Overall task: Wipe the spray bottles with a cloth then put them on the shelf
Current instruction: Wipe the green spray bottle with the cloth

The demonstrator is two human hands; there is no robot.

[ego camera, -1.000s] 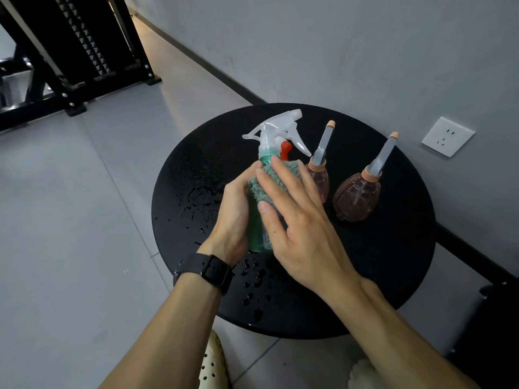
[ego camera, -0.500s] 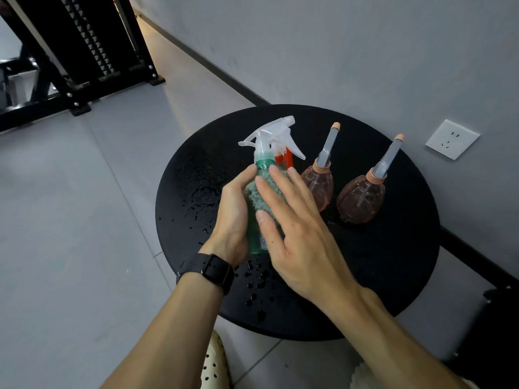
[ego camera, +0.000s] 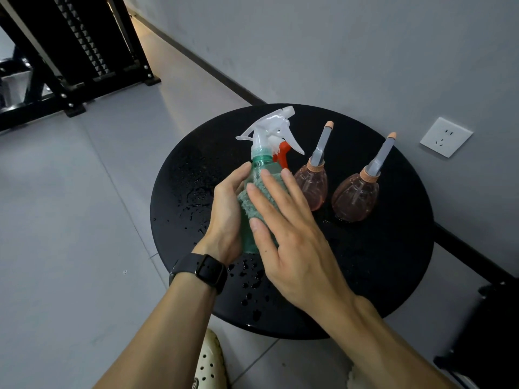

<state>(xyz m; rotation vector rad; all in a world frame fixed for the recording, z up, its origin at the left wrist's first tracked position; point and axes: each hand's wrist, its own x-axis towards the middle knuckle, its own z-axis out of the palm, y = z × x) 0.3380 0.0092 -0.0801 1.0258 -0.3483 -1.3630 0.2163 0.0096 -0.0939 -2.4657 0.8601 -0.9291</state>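
**Now we rub the green bottle**

Now our left hand curls round the see-through green plastic spray bottle with the white trigger top, held upright above the round black table. Our right hand presses the fuzzy green cloth on it with straight fingers. Two smooth, egg-shaped pink bottles with long grey spouts stand just beside, near the table's far edge. Water drops shine on the tabletop. A black metal shelf stands well apart on the grey floor.
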